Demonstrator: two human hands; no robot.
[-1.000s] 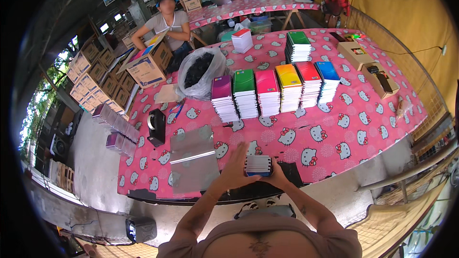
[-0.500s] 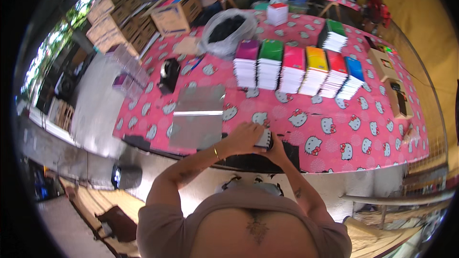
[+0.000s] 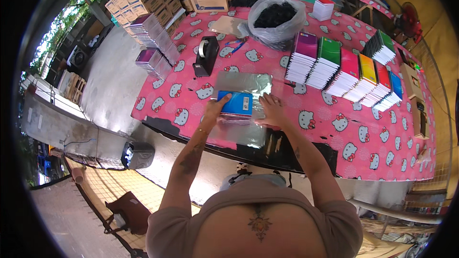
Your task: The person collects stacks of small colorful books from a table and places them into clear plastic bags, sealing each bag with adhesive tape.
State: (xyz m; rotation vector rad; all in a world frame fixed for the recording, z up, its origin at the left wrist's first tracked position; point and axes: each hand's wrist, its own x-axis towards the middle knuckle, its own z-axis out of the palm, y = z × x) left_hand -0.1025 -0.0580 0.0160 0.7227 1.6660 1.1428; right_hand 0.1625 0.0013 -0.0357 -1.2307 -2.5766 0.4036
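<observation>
Blue-topped notebook stack (image 3: pixel 236 104) | centre of frame, on clear plastic sheet (image 3: pixel 253 136) over table (image 3: pixel 321 136) | left hand (image 3: pixel 215 110): grip clasping stack's left side | right hand (image 3: pixel 272 112): fingers spread at sheet's right edge

Near the yellow curtain (image 3: pixel 437 24) stands a fan (image 3: pixel 409 15) (dark red).

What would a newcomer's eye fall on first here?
Probably the bright pink table, covered in white cartoon cat faces, with colourful notebook stacks lined up on its right. Then the blue-topped notebooks at its near edge, gripped by the left hand, with the right hand on the plastic sheet. Behind sits a clear bag of black stuff.
</observation>
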